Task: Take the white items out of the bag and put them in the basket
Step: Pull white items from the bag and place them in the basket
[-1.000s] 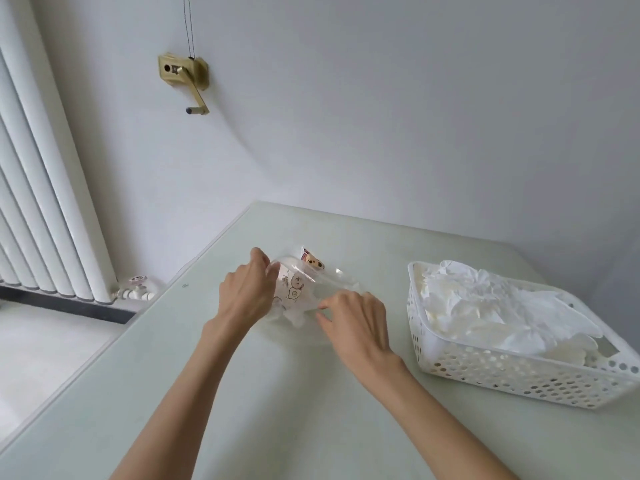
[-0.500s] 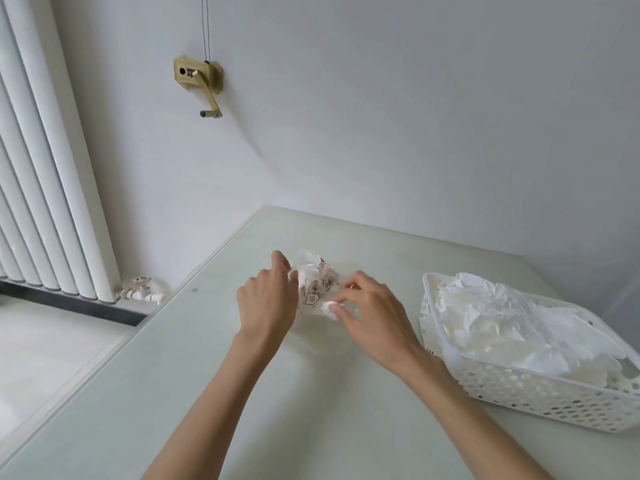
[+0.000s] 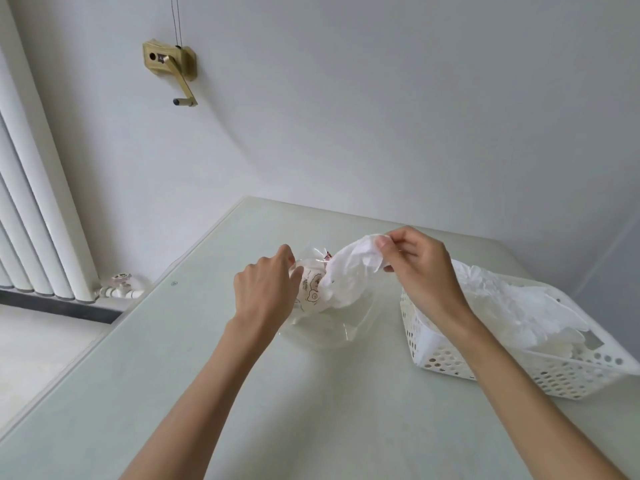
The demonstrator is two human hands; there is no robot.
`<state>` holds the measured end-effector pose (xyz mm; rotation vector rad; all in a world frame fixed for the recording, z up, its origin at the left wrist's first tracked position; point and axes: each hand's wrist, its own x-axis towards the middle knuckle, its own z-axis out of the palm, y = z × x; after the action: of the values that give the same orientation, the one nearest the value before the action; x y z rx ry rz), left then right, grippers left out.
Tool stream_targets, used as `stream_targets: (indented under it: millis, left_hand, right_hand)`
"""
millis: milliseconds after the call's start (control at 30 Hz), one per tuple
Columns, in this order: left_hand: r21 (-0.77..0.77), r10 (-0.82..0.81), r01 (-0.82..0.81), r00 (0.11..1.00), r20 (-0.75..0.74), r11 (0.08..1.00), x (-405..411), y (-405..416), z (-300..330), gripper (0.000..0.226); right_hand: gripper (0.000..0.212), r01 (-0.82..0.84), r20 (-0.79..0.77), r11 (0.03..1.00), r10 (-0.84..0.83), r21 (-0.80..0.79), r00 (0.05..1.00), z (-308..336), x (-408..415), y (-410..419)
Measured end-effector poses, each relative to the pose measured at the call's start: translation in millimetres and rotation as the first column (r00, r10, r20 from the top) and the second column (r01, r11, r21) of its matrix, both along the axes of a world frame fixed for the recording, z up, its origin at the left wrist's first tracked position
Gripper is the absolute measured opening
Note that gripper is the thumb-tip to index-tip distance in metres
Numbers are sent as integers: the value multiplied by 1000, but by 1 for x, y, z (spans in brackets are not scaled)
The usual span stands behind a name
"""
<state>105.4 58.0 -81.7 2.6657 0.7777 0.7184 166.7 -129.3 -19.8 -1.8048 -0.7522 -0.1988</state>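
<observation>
Fingers (image 3: 386, 244) of the right hand (image 3: 420, 271) pinch a white item (image 3: 349, 271) half out of the bag (image 3: 311, 292), mid-surface; the left hand (image 3: 265, 292) grips it. Pulling slowly toward the basket (image 3: 519, 368), right edge, seems wise.

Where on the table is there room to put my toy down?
Bare pale green tabletop lies left of the left hand, toward the table's left edge, and between the two forearms in front. More lies behind the clear printed plastic bag, toward the wall. It is crowded where the right hand pulls a white item beside the full white perforated basket.
</observation>
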Motion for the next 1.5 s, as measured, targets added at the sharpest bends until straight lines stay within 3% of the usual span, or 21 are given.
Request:
stream_targets:
  millis: [100,200,267,333,400,500,567,633,700,833,1033,1200,1300,1400,1500]
  left_hand:
    - [-13,-6,6,1000,-19,1000,1,-3,1,25]
    - [-77,-39,35,998,-45,996,-2,-9,6,34]
    - [-135,-98,87,992,-75,987,-4,-10,9,45]
    - [-220,-192,169,977,-91,961,-6,-10,12,56]
    - [-281,-272,270,962,33,921,-10,-13,19,63]
    - [-274,-439,483,874,207,831,-10,-32,41,75]
    - [-304,-559,573,817,140,761,-9,-44,50,67]
    - [-275,-609,603,790,73,749,-5,-51,56,41]
    - [-331,-620,641,763,181,693,-3,-56,61,29]
    - [-444,-563,698,715,414,562,-7,-74,80,31]
    - [-468,-524,743,670,526,479,2,-107,103,37]
    - [-483,-612,772,628,481,413,11,-139,108,28]
    - [-498,-576,766,638,512,406,13,-151,105,21]
    - [-491,-528,770,638,561,408,16,-153,101,30]
    - [-488,-527,768,640,560,414,19,-155,100,26]
  right_hand:
    - [24,62,40,997,-64,42,997,9,1,-7]
    - [29,45,-7,992,-46,-117,999,7,2,-11]
    - [30,50,-69,988,-60,-146,996,6,4,-15]
    - [27,14,-230,996,-33,-83,973,9,5,-19]
    - [22,-52,-391,998,38,-25,920,11,7,-22]
    - [20,-133,-480,991,120,7,869,9,8,-28]
    - [21,-147,-482,989,138,18,866,8,6,-29]
    - [22,-125,-458,991,131,44,879,11,5,-34]
    - [24,-106,-454,988,144,109,879,14,6,-47]
    - [33,-160,-469,948,278,275,838,20,5,-77]
    - [68,-275,-496,944,330,183,803,41,-2,-111]
    - [44,-202,-440,976,219,85,871,55,0,-134]
    - [41,-69,-448,975,160,211,880,59,8,-154]
    - [21,-89,-435,939,237,333,869,59,13,-175]
    - [17,-74,-452,922,255,380,855,55,17,-191]
